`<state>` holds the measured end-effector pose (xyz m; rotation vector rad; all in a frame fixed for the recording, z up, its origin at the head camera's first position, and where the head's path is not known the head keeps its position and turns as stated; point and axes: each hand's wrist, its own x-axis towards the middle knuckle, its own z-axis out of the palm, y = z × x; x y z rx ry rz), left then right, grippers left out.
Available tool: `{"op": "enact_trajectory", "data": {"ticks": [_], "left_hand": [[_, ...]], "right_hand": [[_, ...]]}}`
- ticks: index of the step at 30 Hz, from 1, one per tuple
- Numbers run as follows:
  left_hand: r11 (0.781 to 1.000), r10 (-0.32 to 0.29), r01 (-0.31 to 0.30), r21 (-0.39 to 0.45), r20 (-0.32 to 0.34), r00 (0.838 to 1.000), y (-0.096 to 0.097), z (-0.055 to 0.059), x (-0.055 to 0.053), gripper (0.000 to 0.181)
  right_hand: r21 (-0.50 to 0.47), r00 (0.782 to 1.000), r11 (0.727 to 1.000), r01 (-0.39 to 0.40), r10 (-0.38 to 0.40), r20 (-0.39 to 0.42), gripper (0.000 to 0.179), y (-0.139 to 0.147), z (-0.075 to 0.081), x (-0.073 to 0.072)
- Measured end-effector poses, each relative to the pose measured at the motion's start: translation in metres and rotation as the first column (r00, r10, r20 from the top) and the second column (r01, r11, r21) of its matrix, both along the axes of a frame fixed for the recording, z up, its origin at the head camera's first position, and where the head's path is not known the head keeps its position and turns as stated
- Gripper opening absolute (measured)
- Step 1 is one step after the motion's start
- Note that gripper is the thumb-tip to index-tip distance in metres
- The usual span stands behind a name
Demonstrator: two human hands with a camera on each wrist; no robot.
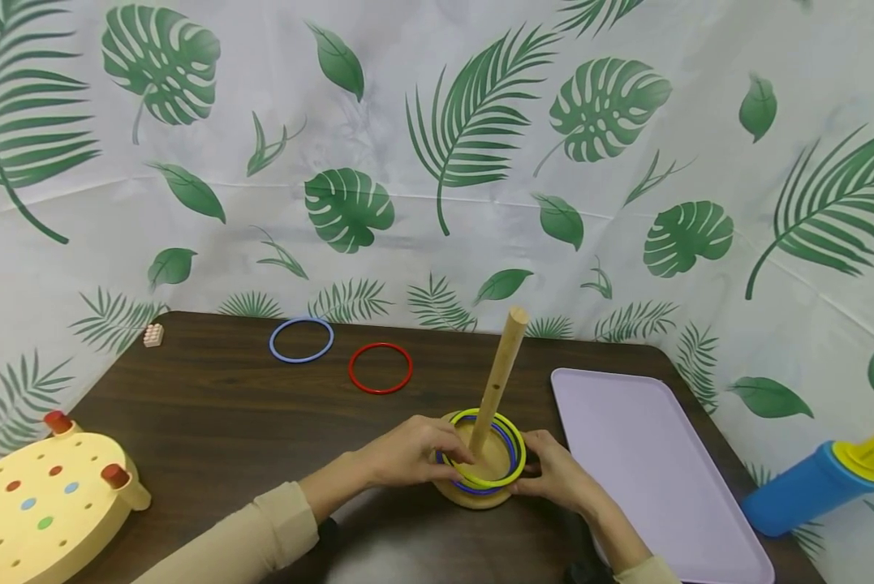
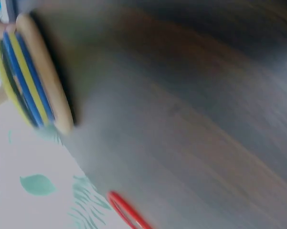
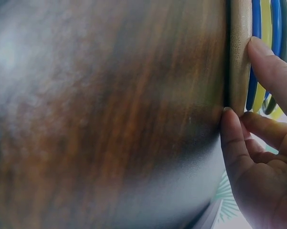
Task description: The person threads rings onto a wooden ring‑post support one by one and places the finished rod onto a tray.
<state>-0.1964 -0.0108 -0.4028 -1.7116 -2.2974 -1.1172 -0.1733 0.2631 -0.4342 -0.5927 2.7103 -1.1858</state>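
A wooden ring-toss stand with a tilted-looking peg [image 1: 500,375] and a round base [image 1: 475,500] is on the table. Around the peg lies a stack of blue, yellow and dark green rings, with a yellow ring [image 2: 7,87] outermost and a blue ring [image 2: 24,78] lower in the stack. My left hand [image 1: 416,453] pinches the stack's left side, fingers reaching over the rim of the top yellow ring. On the right, my right hand [image 1: 562,480] holds the edge of the base, its thumb [image 3: 262,52] beside the lowest blue ring.
A light blue ring [image 1: 301,359] and a red ring [image 1: 381,392] lie toward the table's back. To the right is a lilac tray [image 1: 648,470], with a blue and yellow cylinder [image 1: 809,491] beyond. A cream pegboard [image 1: 79,462] stands at left; a small pink block [image 1: 153,335] sits behind.
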Motion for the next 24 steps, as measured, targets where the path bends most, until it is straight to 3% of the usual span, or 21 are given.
{"op": "enact_trajectory", "data": {"ticks": [7,11,13,17,22,24], "left_hand": [[0.985,0.107,-0.117,0.123,0.087,0.99,-0.028,-0.005,-0.011,0.016],[0.967,0.179,-0.207,0.15,0.177,0.968,-0.038,-0.008,-0.018,0.017],[0.953,0.227,-0.263,0.148,0.222,0.948,-0.042,-0.009,-0.022,0.018],[0.905,0.357,-0.406,0.128,0.289,0.888,-0.052,-0.013,-0.031,0.019],[0.806,0.532,-0.586,0.077,0.339,0.776,-0.067,-0.017,-0.047,0.021],[0.761,0.589,-0.647,0.055,0.359,0.724,-0.073,-0.018,-0.054,0.023]], "right_hand": [[0.028,0.999,1.0,-0.009,0.01,-0.032,0.064,0.001,-0.001,0.0],[0.015,1.0,1.0,-0.011,0.011,-0.022,0.065,0.001,-0.002,0.001],[0.012,1.0,1.0,-0.002,0.002,-0.012,0.065,0.001,-0.002,0.001],[0.001,1.0,1.0,-0.006,0.006,-0.012,0.064,0.001,0.0,0.002],[-0.011,1.0,1.0,-0.01,0.01,0.002,0.064,0.0,-0.001,0.002],[-0.013,1.0,1.0,-0.011,0.011,0.006,0.064,0.0,-0.001,0.001]]}}
